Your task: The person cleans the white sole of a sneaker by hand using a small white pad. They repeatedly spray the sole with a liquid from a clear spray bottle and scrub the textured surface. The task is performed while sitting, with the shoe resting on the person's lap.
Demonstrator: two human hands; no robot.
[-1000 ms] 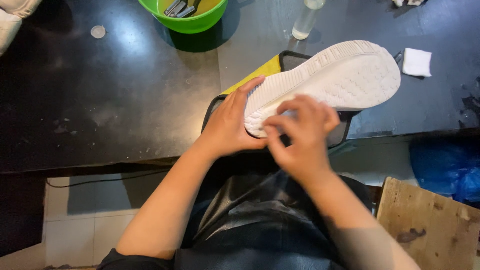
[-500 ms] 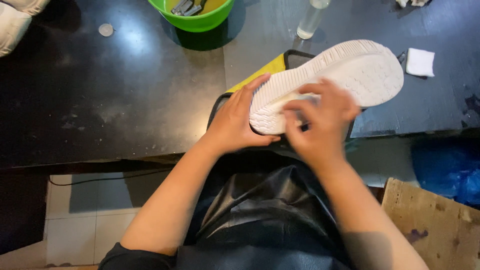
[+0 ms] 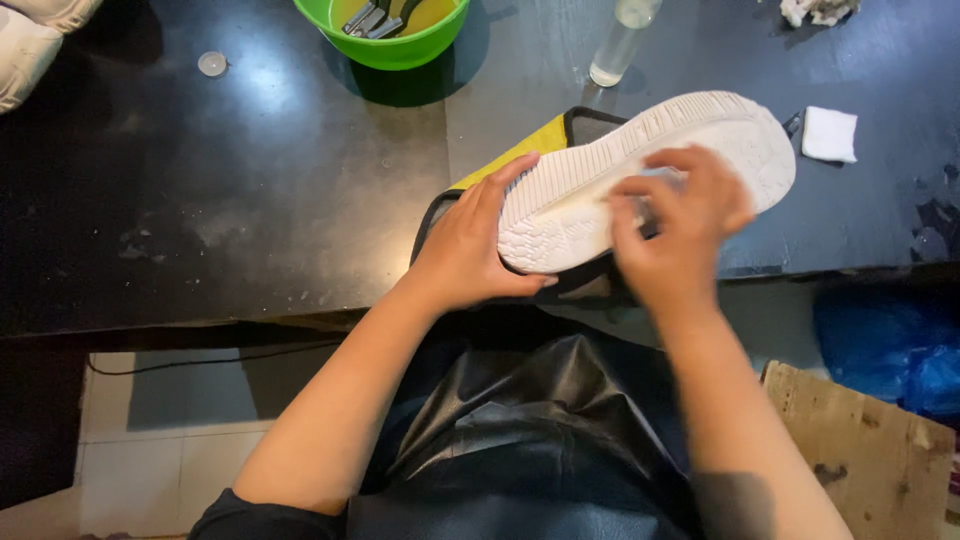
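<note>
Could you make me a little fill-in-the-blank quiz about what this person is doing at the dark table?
1. The left hand grips the heel end of a white ____ turned sole-up.
2. The right hand rests on its ____.
3. The round plastic bowl behind is coloured ____.
4. Right of the toe lies a small white ____ pad.

Missing words: shoe; sole; green; square

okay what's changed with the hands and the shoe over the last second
The right hand slid along the white shoe sole from the heel end toward the middle, fingers spread on it; it is blurred. The left hand kept its grip on the heel end. The shoe, green bowl and white pad stayed put.
</note>
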